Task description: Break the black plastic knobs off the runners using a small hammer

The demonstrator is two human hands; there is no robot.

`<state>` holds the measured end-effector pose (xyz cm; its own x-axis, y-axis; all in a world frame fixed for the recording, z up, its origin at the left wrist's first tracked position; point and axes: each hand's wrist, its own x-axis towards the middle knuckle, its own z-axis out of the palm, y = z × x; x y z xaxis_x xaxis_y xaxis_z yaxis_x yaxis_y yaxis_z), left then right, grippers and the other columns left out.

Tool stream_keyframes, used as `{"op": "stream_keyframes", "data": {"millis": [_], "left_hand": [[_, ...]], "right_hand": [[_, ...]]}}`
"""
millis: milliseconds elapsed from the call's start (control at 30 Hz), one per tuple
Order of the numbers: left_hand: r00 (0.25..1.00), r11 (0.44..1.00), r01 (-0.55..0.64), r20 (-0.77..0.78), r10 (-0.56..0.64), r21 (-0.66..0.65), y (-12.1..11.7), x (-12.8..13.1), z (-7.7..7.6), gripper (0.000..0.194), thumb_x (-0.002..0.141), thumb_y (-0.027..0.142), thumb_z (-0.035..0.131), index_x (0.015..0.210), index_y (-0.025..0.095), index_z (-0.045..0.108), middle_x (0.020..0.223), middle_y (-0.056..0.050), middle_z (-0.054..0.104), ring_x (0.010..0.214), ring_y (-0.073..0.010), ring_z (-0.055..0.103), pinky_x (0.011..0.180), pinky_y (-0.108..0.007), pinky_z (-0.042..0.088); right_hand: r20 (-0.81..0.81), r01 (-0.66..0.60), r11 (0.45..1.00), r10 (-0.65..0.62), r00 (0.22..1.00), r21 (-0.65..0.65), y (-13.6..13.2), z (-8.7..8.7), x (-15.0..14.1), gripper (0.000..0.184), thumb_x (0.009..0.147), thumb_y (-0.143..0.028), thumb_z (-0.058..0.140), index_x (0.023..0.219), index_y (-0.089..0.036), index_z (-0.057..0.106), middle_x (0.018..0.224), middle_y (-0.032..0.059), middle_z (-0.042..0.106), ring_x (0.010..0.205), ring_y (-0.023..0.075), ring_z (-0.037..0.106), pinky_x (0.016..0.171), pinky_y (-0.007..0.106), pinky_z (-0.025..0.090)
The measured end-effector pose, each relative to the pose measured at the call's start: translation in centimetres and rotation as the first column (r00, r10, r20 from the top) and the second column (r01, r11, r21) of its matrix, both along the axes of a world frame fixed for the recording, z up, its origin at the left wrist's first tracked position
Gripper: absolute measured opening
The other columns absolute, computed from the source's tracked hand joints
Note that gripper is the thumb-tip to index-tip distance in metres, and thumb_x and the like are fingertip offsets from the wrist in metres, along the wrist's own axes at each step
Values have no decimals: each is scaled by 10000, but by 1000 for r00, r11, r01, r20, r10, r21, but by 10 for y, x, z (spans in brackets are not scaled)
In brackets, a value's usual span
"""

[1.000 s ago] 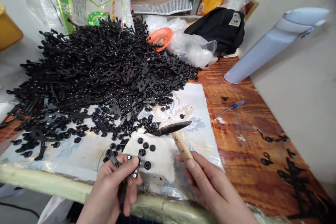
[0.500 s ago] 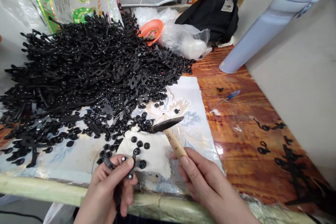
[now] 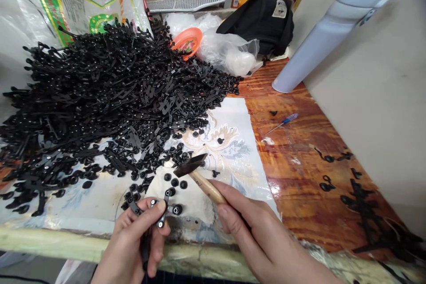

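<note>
Two hands full: your left hand (image 3: 131,244) pinches black plastic strip (image 3: 165,206); your right hand (image 3: 259,235) clenches wood-handled knife (image 3: 208,188), blade slanting up-left, just ahead of left hand.

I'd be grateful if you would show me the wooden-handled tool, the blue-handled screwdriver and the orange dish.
wooden-handled tool (image 3: 208,187): head view, on the wooden handle.
blue-handled screwdriver (image 3: 290,119): head view, on the blue handle.
orange dish (image 3: 187,41): head view, on its patterned centre.
</note>
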<state>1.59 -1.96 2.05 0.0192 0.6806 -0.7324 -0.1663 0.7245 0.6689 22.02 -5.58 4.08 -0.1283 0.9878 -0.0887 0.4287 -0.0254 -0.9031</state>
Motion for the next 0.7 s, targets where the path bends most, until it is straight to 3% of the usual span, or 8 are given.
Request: {"op": "stream_keyframes", "data": {"millis": [100,267,367,567,700], "left_hand": [[1000,1000,17,17,-17,3,-1,1,1,399,644,452,814,511,141,603,307,18,518,201,-32,362,226,-94,260],[998,997,-55,-39,57,61,-1,5,1,346,629,390,842,562,151,600,447,2,649,215,-38,407,224,-108,287],[997,998,-29,-66,33,54,1,4,1,353,658,391,822,556,141,594,434,6,638,208,-27,401,228,-96,274],[997,998,4,-76,1,65,3,0,1,357,644,399,830,557,137,605,408,21,599,221,-26,396,224,-97,295],[997,995,-50,-61,55,82,3,3,4,359,566,363,880,537,144,597,461,12,641,217,-31,415,212,-106,303]], "right_hand": [[2,26,999,-26,1000,37,0,0,-1,404,984,-222,364,1362,-304,480,881,3,722,706,156,666,636,254,511],[-16,24,999,-24,1000,32,-2,-4,-1,329,985,-240,380,1272,-291,531,871,0,718,711,158,666,632,260,509],[-28,42,999,-41,999,28,-4,-8,-1,286,996,-267,364,1202,-289,562,795,-9,695,663,163,649,591,267,490],[-36,59,996,-57,998,65,-8,-13,3,305,1000,-265,372,1246,-289,551,725,-27,655,632,160,633,568,258,466],[-52,59,995,-55,997,83,-11,-16,6,315,1002,-261,361,1251,-284,552,727,-24,661,607,159,626,555,259,464]]}}
